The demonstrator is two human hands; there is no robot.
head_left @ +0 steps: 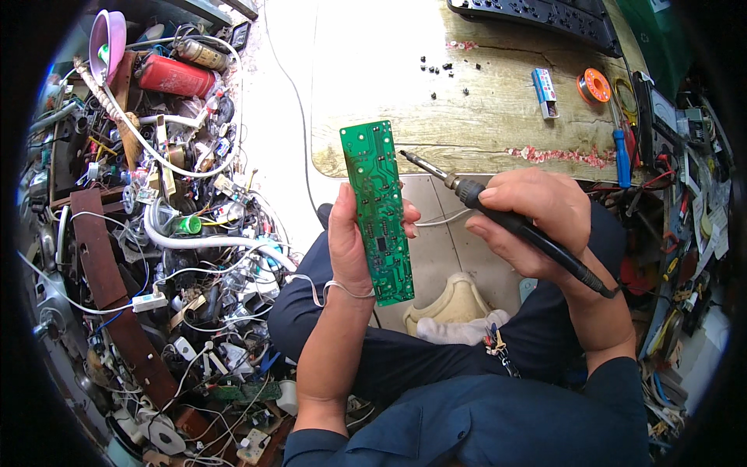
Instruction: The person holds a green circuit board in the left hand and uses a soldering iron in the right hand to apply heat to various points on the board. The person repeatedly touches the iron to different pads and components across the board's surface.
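Observation:
A long green circuit board stands nearly upright in my left hand, thumb along its left edge and fingertips showing past its right edge. The solder side with its traces faces me. A thin white cable crosses my left wrist and runs to the board. My right hand grips a soldering iron with a black handle, pen-like. Its dark tip points up and left, close to the board's upper right edge; a small gap shows between them.
On the wooden table lie several small black parts, a small blue box, an orange solder spool, a blue screwdriver and a black panel. Cluttered scrap and cables fill the left floor, beside a red extinguisher-like cylinder.

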